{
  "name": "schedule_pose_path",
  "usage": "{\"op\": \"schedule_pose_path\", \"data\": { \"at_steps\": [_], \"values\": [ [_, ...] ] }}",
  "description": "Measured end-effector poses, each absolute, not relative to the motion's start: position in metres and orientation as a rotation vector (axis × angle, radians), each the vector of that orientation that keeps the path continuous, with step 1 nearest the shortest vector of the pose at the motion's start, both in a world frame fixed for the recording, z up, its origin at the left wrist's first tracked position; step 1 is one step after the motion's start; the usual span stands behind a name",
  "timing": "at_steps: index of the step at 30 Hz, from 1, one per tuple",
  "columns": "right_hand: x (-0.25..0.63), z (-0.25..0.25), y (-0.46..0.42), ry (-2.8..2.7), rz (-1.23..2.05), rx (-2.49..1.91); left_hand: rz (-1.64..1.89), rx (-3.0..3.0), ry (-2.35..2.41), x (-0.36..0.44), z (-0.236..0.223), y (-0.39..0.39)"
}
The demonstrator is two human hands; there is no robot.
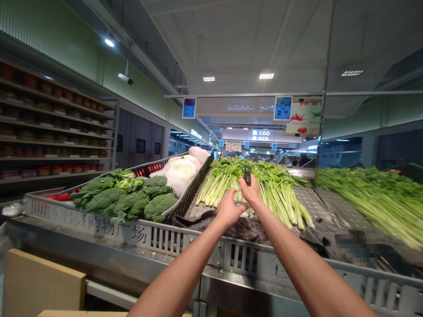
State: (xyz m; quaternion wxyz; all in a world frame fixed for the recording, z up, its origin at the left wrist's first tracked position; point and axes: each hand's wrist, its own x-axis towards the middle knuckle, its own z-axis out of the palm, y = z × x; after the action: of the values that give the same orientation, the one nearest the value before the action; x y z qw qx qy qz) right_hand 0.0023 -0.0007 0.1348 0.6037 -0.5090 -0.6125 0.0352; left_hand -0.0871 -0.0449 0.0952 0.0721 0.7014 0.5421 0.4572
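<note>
Both my arms reach out over a metal produce stand (198, 244). My right hand (251, 190) is closed around a small dark object (247, 175) that sticks up from its fingers; I cannot make out what it is. My left hand (229, 208) is closed right beside it, its fingers touching the stalk ends of a pile of green celery-like stalks (280, 193). Whether the left hand grips a stalk is hidden.
Broccoli heads (132, 200) fill the left bin, with white net-wrapped produce (181, 172) behind them. More green stalks (366, 193) lie at the right. Dark wet cloth (244, 229) lies below my hands. A cardboard box edge (42, 281) sits bottom left. Shelves (53, 132) line the left wall.
</note>
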Motion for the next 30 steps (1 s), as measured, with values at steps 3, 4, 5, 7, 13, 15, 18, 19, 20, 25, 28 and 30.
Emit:
{"op": "schedule_pose_path", "data": {
  "at_steps": [3, 4, 5, 7, 13, 15, 18, 19, 20, 25, 28, 30],
  "values": [
    [0.008, 0.136, -0.001, -1.412, 0.073, -1.160, 1.380, 2.128, 1.646, -0.081, 0.097, -0.046],
    [0.010, 0.137, -0.002, -1.411, 0.070, -1.153, 1.382, 2.133, 1.648, -0.079, 0.097, -0.046],
    [0.012, 0.137, -0.002, -1.412, 0.065, -1.149, 1.385, 2.138, 1.647, -0.077, 0.098, -0.046],
    [0.016, 0.138, -0.003, -1.415, 0.047, -1.158, 1.387, 2.141, 1.644, -0.072, 0.097, -0.046],
    [0.034, 0.134, -0.004, -1.389, 0.021, -1.251, 1.334, 2.151, 1.603, -0.055, 0.093, -0.043],
    [0.041, 0.132, -0.004, -1.378, 0.014, -1.265, 1.310, 2.148, 1.601, -0.048, 0.091, -0.042],
    [0.051, 0.130, -0.006, -1.362, 0.000, -1.277, 1.278, 2.150, 1.597, -0.038, 0.091, -0.043],
    [0.054, 0.130, -0.007, -1.357, -0.005, -1.280, 1.268, 2.153, 1.593, -0.035, 0.092, -0.044],
    [0.058, 0.129, -0.007, -1.351, -0.010, -1.283, 1.260, 2.156, 1.590, -0.031, 0.093, -0.045],
    [0.075, 0.128, -0.008, -1.319, -0.038, -1.304, 1.229, 2.141, 1.595, -0.014, 0.096, -0.049],
    [0.085, 0.126, -0.007, -1.309, -0.048, -1.327, 1.199, 2.148, 1.576, -0.006, 0.094, -0.050],
    [0.090, 0.124, -0.007, -1.303, -0.048, -1.345, 1.193, 2.161, 1.553, -0.001, 0.092, -0.050]
  ]
}}
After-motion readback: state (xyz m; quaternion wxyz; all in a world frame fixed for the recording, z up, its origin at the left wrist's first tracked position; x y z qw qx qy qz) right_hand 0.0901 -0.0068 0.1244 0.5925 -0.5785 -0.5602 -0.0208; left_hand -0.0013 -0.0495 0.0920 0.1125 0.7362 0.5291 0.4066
